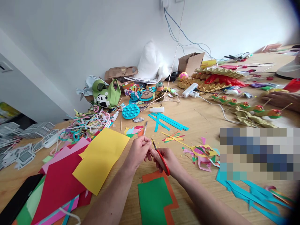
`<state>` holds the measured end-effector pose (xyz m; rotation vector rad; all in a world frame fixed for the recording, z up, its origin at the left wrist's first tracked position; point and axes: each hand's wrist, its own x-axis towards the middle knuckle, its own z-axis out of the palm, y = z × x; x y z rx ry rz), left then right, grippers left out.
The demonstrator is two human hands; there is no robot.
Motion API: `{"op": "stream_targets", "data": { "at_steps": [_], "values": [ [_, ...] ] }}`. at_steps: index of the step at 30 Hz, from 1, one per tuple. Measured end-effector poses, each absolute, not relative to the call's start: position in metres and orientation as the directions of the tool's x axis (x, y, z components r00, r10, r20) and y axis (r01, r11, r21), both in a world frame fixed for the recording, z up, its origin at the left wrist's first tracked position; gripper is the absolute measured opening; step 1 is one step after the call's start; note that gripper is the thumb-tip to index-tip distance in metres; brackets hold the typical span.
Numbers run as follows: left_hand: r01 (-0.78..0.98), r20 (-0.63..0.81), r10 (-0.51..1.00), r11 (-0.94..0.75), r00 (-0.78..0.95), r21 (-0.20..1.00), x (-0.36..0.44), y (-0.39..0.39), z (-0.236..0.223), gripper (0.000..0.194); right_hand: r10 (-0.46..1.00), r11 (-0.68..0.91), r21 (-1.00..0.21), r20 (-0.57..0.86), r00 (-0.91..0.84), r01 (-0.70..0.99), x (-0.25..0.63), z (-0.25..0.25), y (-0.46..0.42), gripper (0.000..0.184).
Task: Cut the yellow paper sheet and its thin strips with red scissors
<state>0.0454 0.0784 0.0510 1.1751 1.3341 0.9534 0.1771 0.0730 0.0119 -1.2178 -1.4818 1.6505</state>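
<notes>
My right hand (172,161) grips a pair of red-handled scissors (163,161), their blades pointing up and away from me. Close against it, my left hand (137,151) is closed in a pinch; whatever sits between its fingertips is too small to make out. Below both hands lies a green paper sheet (154,198) on top of an orange sheet (172,193). Just beyond the fingers are small colored paper cutouts (133,130) and a pen (145,128). Thin yellow, orange and green paper strips (173,137) lie beyond the scissors.
Yellow (105,150) and red sheets (63,168) are stacked at left, near a pile of pipe cleaners (86,123). Blue strips (167,121) and paper scraps (202,153) lie ahead and right. A power strip (190,90) trails a white cable. Another person's hand (284,100) rests at far right.
</notes>
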Motion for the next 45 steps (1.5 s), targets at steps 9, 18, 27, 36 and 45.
{"op": "stream_targets", "data": {
  "at_steps": [9,18,27,36,45],
  "values": [
    [0.129,-0.201,0.978,0.193,0.05,0.973,0.047,0.077,0.052,0.013,0.883,-0.187,-0.97,-0.235,-0.406,0.154,0.177,0.013,0.073,0.05],
    [0.126,-0.208,0.977,0.201,0.043,0.971,0.047,0.079,0.051,0.011,0.892,-0.195,-0.966,-0.248,-0.378,0.172,0.177,0.011,0.073,0.05],
    [0.108,-0.212,0.976,0.205,0.052,0.973,0.047,0.078,0.05,0.01,0.903,-0.203,-0.963,-0.253,-0.346,0.175,0.177,0.009,0.073,0.05],
    [0.105,-0.237,0.967,0.226,0.098,0.968,0.045,0.079,0.052,0.017,0.903,-0.247,-0.955,-0.289,-0.317,0.167,0.176,0.013,0.074,0.051],
    [0.12,-0.242,0.96,0.227,0.137,0.966,0.04,0.08,0.052,0.023,0.895,-0.299,-0.936,-0.342,-0.287,0.184,0.177,0.019,0.073,0.052]
  ]
}}
